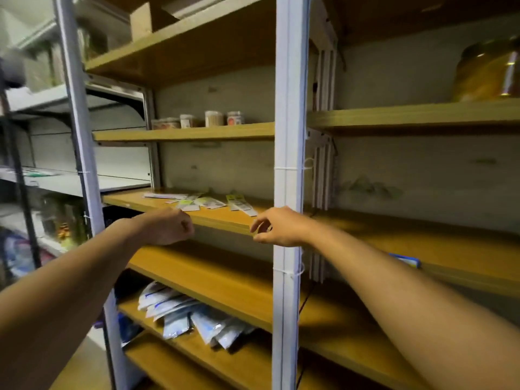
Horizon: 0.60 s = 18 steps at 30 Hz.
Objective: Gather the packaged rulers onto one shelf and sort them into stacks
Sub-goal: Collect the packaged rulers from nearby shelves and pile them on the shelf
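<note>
Lying fanned on shelf (225, 220), packaged rulers (208, 202); left hand (168, 228) clenched, right hand (278, 228) released.

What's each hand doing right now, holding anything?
Left hand: fingers curled into a fist, holding nothing visible.
Right hand: fingers loosely curled, empty, at the shelf edge.

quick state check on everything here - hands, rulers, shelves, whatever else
left hand: fingers curled, holding nothing
right hand: fingers loosely bent, empty, at the shelf edge
packaged rulers: scattered flat, unstacked
middle shelf: holds the rulers
plastic pouches: loose heap, two shelves lower
small jars: upright, shelf above
amber jar: upright, upper right shelf
</note>
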Available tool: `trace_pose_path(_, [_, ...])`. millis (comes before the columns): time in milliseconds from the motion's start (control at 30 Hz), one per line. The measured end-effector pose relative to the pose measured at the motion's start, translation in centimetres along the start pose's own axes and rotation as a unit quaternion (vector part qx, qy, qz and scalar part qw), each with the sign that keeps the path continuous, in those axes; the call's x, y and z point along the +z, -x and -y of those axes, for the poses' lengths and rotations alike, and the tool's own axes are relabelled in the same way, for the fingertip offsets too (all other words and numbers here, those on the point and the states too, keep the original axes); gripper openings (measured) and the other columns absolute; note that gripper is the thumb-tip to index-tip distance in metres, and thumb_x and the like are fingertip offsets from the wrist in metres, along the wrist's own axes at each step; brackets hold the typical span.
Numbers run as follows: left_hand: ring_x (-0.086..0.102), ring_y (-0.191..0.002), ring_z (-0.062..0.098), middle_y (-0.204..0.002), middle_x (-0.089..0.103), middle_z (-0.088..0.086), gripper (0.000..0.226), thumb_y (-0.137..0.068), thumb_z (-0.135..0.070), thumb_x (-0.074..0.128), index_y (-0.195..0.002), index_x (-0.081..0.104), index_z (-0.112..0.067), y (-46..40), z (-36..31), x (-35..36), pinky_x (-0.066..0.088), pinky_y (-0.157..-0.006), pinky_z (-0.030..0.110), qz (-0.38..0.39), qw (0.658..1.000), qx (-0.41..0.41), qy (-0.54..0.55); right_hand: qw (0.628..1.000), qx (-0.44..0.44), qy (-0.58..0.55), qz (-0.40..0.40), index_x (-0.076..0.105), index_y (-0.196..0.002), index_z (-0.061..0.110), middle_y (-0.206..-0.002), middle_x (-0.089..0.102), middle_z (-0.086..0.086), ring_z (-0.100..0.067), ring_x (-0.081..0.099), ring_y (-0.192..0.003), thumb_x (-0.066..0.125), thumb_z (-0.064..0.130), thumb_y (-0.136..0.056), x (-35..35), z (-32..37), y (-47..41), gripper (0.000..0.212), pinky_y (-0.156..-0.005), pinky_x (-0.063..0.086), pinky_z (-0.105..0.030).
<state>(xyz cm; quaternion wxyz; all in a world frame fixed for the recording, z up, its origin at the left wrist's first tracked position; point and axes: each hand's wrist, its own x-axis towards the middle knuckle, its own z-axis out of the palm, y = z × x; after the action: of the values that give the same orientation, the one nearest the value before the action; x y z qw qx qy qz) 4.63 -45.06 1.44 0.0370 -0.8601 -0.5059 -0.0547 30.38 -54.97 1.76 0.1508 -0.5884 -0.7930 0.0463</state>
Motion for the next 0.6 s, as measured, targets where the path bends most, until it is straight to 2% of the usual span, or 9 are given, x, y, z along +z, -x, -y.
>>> trace_pose_path(200, [0.062, -0.096, 0.011, -0.108, 0.067, -0.006, 0.022, -0.095, -0.020, 0.054, -0.109, 0.069, -0.026, -0.4, 9.9, 3.2, 0.050, -0.083, 0.025, -0.044, 0.997, -0.056, 0.041, 0.999, 0.022, 0.029, 0.002, 0.061, -0.126, 0.022, -0.121, 0.065, 0.000, -0.014, 0.060, -0.105, 0.062, 0.031, -0.092, 3.2, 3.6, -6.4, 0.035, -0.087, 0.049, -0.027])
trace_pose_path(300, [0.064, -0.103, 0.015, -0.112, 0.068, -0.004, 0.023, -0.095, -0.023, 0.054, -0.113, 0.068, -0.027, -1.3, 13.7, 5.0, 0.051, -0.089, 0.028, -0.056, 0.994, -0.070, 0.059, 0.998, 0.046, 0.047, -0.004, 0.061, -0.126, 0.024, -0.123, 0.064, 0.001, -0.015, 0.059, -0.107, 0.062, 0.032, -0.092, 4.1, 3.8, -9.5, 0.035, -0.090, 0.050, -0.030])
trace_pose_path(433, [0.062, -0.101, 0.014, -0.114, 0.066, -0.005, 0.024, -0.094, -0.022, 0.054, -0.112, 0.067, -0.030, -3.7, 17.2, 5.6, 0.052, -0.087, 0.028, -0.079, 0.993, -0.072, 0.056, 0.994, 0.070, 0.058, -0.057, 0.063, -0.121, 0.029, -0.123, 0.063, 0.003, -0.017, 0.059, -0.111, 0.063, 0.033, -0.088, 4.2, 3.8, -14.5, 0.034, -0.097, 0.049, -0.037])
trace_pose_path(600, [0.060, -0.098, 0.013, -0.107, 0.062, -0.008, 0.024, -0.092, -0.011, 0.055, -0.105, 0.069, -0.026, -8.2, 20.5, 4.7, 0.050, -0.088, 0.027, -0.104, 0.992, -0.055, 0.038, 0.987, 0.105, 0.005, -0.119, 0.065, -0.120, 0.024, -0.121, 0.065, -0.001, -0.018, 0.061, -0.105, 0.064, 0.029, -0.088, 4.1, 1.9, -21.7, 0.032, -0.094, 0.050, -0.033])
